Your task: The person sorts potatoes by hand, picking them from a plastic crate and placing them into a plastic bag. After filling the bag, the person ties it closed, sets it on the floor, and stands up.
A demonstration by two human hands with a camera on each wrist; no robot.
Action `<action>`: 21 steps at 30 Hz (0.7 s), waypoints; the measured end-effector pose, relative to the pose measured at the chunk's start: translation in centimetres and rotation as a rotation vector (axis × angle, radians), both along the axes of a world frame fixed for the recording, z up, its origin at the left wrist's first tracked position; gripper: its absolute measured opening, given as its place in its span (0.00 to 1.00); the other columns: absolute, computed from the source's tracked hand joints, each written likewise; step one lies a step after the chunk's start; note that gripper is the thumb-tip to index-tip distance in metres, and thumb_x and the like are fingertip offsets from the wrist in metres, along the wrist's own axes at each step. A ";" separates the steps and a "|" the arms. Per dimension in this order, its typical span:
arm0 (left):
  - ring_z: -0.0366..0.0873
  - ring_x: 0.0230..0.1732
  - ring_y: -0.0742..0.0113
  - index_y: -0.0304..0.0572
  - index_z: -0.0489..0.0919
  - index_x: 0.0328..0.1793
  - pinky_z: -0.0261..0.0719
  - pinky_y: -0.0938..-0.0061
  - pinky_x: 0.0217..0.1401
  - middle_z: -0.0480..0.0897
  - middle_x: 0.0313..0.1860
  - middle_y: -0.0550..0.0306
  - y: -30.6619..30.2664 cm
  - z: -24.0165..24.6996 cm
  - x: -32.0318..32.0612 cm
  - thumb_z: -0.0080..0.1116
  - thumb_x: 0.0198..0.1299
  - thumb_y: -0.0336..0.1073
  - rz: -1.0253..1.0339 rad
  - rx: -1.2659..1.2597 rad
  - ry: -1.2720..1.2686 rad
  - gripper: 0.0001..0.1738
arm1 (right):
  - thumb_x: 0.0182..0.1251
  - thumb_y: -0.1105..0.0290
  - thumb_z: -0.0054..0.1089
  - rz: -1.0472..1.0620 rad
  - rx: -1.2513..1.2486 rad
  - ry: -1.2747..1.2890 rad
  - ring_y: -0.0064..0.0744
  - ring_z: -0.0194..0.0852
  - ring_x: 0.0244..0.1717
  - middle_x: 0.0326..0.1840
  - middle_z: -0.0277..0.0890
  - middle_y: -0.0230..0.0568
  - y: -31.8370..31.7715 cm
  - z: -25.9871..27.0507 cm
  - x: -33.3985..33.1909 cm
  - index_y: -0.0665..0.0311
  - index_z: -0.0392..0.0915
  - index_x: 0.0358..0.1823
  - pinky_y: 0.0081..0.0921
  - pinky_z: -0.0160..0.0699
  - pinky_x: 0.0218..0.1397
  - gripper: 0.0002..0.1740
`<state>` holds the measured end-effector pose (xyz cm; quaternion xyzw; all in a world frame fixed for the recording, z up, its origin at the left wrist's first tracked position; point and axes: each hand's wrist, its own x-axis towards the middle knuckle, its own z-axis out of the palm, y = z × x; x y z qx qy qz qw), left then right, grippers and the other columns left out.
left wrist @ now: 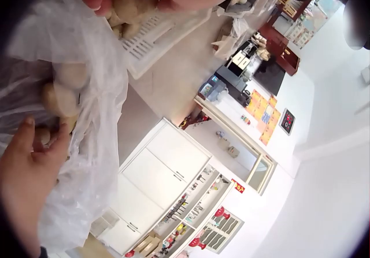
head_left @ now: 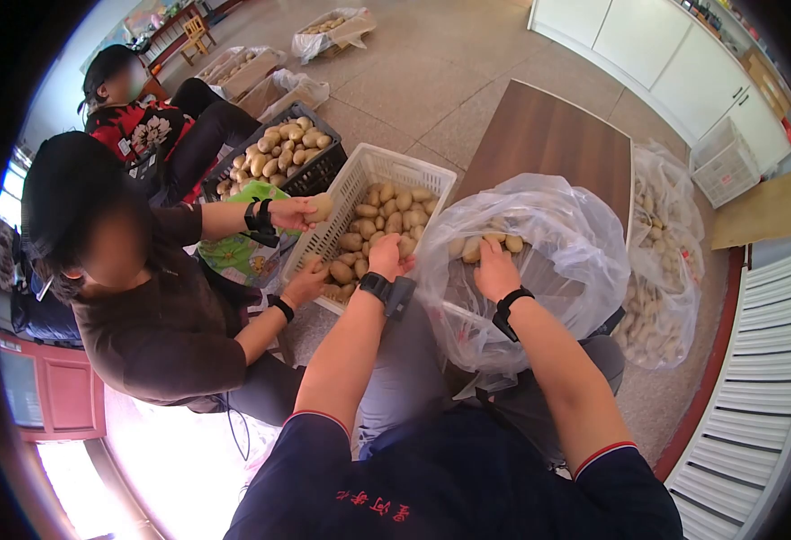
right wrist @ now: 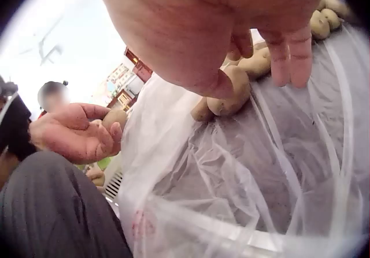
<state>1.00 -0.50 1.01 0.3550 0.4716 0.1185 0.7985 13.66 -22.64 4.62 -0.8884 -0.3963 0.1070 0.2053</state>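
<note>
My left hand (head_left: 386, 258) holds a potato (left wrist: 134, 1) with curled fingers and thumb, above the near right part of a white slatted crate (head_left: 404, 164) of potatoes. My right hand (head_left: 498, 272) reaches into a clear plastic bag (head_left: 584, 236) spread open on my right. In the right wrist view its thumb touches a potato (right wrist: 230, 93), while other fingers (right wrist: 299, 58) point straight down. More potatoes (head_left: 472, 249) lie in a row along the bag's far left side. The bag's lower folds hide part of its support.
Another person's hand (head_left: 295, 213) holds a potato over the crate's left side; their other hand (head_left: 305, 283) is at its near edge. Beyond stand a black crate (head_left: 325, 168) of potatoes and a brown tabletop (head_left: 548, 126). Bagged potatoes (head_left: 656, 310) lie right, beside a white radiator (head_left: 755, 360).
</note>
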 end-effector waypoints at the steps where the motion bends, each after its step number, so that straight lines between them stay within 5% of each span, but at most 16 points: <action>1: 0.78 0.31 0.56 0.51 0.70 0.60 0.79 0.64 0.27 0.77 0.45 0.51 0.0 -0.1 0.0 0.49 0.67 0.43 -0.001 0.001 0.003 0.17 | 0.57 0.71 0.58 0.016 -0.095 -0.004 0.60 0.68 0.61 0.70 0.58 0.58 0.2 0.0 -0.1 0.62 0.64 0.66 0.47 0.72 0.63 0.32; 8: 0.77 0.30 0.55 0.48 0.71 0.59 0.80 0.65 0.26 0.78 0.43 0.50 0.5 -1.0 0.1 0.47 0.67 0.40 0.068 -0.053 0.042 0.16 | 0.56 0.72 0.59 0.077 -0.089 -0.081 0.62 0.69 0.58 0.70 0.59 0.53 0.5 0.3 -0.8 0.56 0.67 0.64 0.49 0.74 0.59 0.31; 11: 0.77 0.29 0.54 0.44 0.70 0.58 0.81 0.64 0.26 0.78 0.43 0.47 0.1 0.3 0.1 0.48 0.67 0.40 0.094 -0.023 0.061 0.16 | 0.60 0.72 0.54 0.041 -0.077 -0.061 0.59 0.71 0.56 0.67 0.62 0.49 0.3 0.9 -1.1 0.55 0.72 0.59 0.49 0.74 0.57 0.23; 21: 0.79 0.25 0.53 0.36 0.72 0.56 0.78 0.63 0.20 0.79 0.38 0.45 0.1 0.6 -0.5 0.48 0.66 0.40 0.050 0.029 0.134 0.17 | 0.56 0.73 0.62 0.145 -0.068 -0.177 0.58 0.72 0.51 0.58 0.65 0.47 -3.4 -1.4 -3.1 0.59 0.74 0.50 0.48 0.77 0.51 0.19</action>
